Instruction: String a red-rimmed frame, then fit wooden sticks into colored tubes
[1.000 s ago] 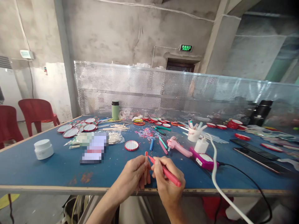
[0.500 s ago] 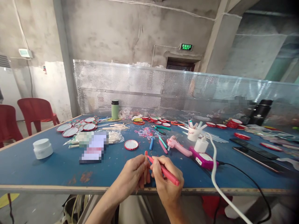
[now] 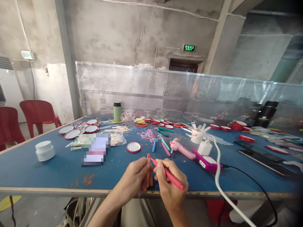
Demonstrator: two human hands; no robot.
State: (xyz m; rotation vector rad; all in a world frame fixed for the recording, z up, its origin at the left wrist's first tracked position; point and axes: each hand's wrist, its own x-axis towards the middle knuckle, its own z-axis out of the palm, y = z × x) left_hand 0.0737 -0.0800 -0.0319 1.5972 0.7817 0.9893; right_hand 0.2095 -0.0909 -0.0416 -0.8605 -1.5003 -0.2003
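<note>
Both hands grip something at the near edge of the blue table (image 3: 35,170). The left hand (image 3: 136,179) pinches a wooden stick (image 3: 148,167) upright between thumb and fingers; the stick's top end is coloured red. The right hand (image 3: 169,186) is closed around a red marker (image 3: 169,175), held like a pen, with its tip touching the stick just below the red end. Hands and stick sit near the middle of the table's near edge.

Just beyond the hands lies a small round mirror (image 3: 133,147) with a red rim. To the right are a pink glue gun (image 3: 181,148) and a white cable (image 3: 219,170) running off the near edge. A white jar (image 3: 44,150) stands well to the left, and a green bottle (image 3: 116,111) at the far side.
</note>
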